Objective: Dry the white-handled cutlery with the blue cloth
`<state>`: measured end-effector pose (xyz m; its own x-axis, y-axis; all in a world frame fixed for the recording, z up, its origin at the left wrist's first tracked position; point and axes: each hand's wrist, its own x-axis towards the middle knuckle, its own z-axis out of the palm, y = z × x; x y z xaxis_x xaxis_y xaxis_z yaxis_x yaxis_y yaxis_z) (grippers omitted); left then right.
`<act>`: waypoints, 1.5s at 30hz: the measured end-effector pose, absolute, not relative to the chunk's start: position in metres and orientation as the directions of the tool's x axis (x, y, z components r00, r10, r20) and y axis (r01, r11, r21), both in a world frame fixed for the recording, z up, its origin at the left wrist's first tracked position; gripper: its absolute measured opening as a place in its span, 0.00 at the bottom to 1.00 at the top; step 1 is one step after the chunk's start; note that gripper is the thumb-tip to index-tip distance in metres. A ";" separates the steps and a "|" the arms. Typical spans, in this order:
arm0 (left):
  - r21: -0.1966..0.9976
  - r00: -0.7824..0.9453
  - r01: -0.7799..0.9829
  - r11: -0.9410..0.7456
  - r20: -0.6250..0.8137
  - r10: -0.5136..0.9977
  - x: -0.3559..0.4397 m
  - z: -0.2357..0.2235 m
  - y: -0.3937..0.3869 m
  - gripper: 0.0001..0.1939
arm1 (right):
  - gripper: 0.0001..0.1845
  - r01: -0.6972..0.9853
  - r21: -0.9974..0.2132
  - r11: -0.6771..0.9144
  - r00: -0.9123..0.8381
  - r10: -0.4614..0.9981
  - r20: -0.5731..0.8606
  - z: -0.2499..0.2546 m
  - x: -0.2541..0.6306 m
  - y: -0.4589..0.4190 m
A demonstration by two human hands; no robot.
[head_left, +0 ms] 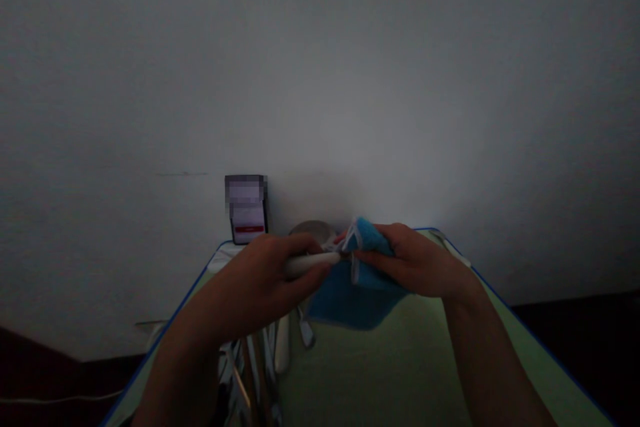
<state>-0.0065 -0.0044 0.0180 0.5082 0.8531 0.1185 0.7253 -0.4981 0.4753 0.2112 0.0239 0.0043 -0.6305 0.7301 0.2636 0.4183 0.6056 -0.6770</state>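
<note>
My left hand (267,273) is closed around the white handle (315,262) of a utensil, held level above the table. At the handle's right end, my right hand (413,257) grips a blue cloth (355,300) with a pale edge. The cloth is folded over the rest of the utensil, so its kind cannot be made out. A loose part of the cloth hangs down between my hands. Behind them stands a round, greyish object (314,230), partly hidden by my fingers.
A phone (249,213) leans upright against the wall (380,113). Several long utensils (255,373) lie on the green table (360,380) near my left forearm, beside one with a white handle (282,343). Another utensil (453,250) lies along the right edge.
</note>
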 end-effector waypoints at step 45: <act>0.246 0.434 0.660 -0.710 0.647 0.627 -0.019 0.046 -0.022 0.10 | 0.08 0.383 -0.751 0.538 -0.605 0.761 0.236 0.044 0.226 -0.007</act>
